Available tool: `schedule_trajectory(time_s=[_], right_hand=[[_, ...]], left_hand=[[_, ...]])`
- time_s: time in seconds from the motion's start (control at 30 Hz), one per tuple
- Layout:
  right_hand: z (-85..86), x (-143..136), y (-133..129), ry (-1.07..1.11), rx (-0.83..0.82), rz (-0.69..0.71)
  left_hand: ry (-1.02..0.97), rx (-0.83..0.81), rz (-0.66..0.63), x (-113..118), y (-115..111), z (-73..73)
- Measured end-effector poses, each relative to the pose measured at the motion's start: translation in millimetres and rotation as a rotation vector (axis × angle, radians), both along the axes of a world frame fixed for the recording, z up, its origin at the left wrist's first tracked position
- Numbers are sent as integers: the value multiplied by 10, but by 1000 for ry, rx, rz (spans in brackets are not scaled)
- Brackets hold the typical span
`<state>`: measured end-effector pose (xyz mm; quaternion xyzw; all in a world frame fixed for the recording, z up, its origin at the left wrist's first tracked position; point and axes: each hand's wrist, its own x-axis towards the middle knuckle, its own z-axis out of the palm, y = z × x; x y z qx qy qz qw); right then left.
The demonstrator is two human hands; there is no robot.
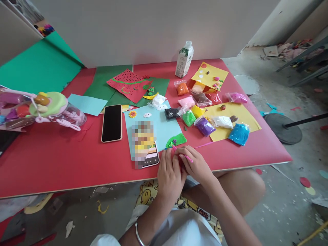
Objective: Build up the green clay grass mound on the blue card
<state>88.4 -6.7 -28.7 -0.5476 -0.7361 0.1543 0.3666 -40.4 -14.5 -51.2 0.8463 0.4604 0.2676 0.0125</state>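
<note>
My right hand (195, 164) is closed round a slim pink stick-like clay tool (189, 158), its pointed end near the sheet's lower edge. Beside it, my left hand (171, 172) rests with fingers stretched forward and fingertips at the light blue sheet (164, 124); what lies under its fingers is hidden. Just beyond the fingertips is a green clay patch (180, 139) with small purple bits. The sheet also bears a clay sun (132, 114) and a white clay cloud (147, 115). A lit phone (153, 160) lies left of my hands, mostly pixelated.
Several bags of coloured clay, including a purple bag (205, 126) and a blue bag (239, 134), lie to the right. A dark-screened phone (112, 123) is at left. Behind stand a carton bottle (184, 59) and a red dotted sheet (125, 82). The red table (77, 160) ends near my lap.
</note>
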Motion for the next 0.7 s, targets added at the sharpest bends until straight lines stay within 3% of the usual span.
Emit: schedule_trajectory(time_s=[0.43,0.7], right_hand=[[-55,-7,2,-86,88,-9],[-66,28,-35,66,43,-67]], left_hand=[[23,16,6,-11,-17,9],[38,4,8,-14,-18,10]])
